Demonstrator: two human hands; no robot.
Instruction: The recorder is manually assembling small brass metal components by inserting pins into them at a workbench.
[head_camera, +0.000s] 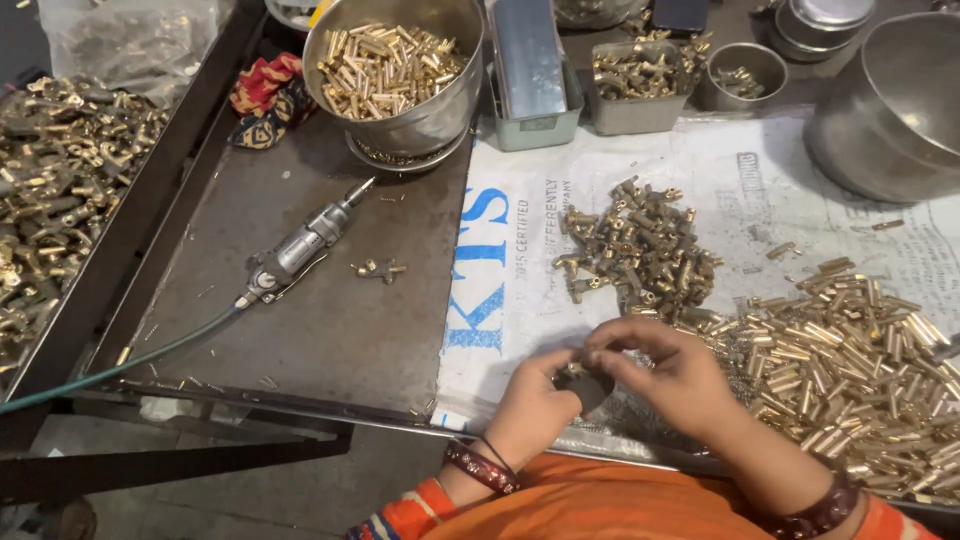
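Both hands meet at the near edge of the table: the left hand (535, 400) and right hand (672, 375) pinch their fingertips together on one small dark part (583, 382), too small to make out further, held just above the white sack (620, 230) spread over the table. Each wrist wears one dark red bangle, two in all. Just right of the hands lies one wide heap of brass tubes (850, 370), too many to count. Just beyond the hands sits one smaller heap of brass fittings (640, 245), also uncounted. To the left, on the bare metal tray (320, 330), lies one pneumatic tool (300, 250) with a green hose (130, 355), and near it one loose fitting (378, 268). Farther back stands one steel bowl (400, 70) full of brass tubes, one red cloth (265, 95) at its left, one grey metal box (530, 70), one square tub (640, 85) of fittings and one small round cup (742, 72). One large empty steel pot (890, 100) stands at the far right. Off the tray's left side lies another mass of brass parts (60, 180).
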